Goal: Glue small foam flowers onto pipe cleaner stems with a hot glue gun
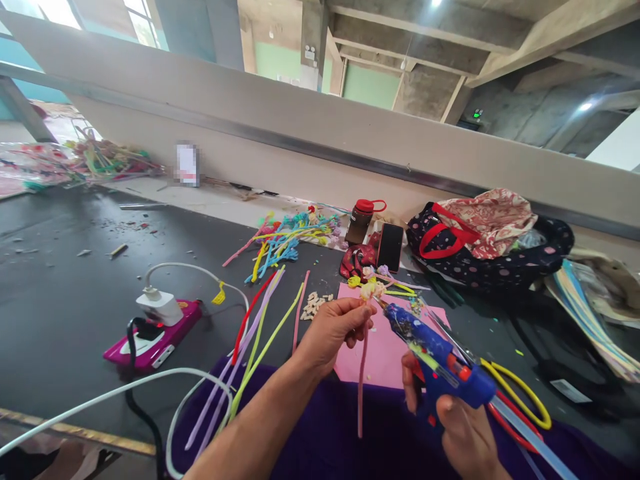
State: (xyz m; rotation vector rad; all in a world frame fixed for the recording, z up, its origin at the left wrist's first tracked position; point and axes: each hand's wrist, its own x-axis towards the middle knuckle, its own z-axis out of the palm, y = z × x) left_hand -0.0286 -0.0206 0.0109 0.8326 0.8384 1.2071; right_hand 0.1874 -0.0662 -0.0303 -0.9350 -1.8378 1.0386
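A cream fuzzy flower (371, 289) on a pink pipe-cleaner stem (361, 387) is pinched between the closed thumb and fingers of the left hand (345, 323), the stem hanging below. The handle of a blue hot glue gun (430, 343) is grasped by the right hand (450, 410), its fingers curled around the grip; the nozzle is pointed at the flower, though whether contact is made cannot be told. Both are held above the near edge of the dark surface (65, 267), over a pink sheet (380, 367). Small beige pieces (315, 305) are scattered just left of the sheet. A magenta power strip (165, 337) is placed toward the surface's near left corner, and bundled pipe cleaners (295, 233) are piled by its far edge.
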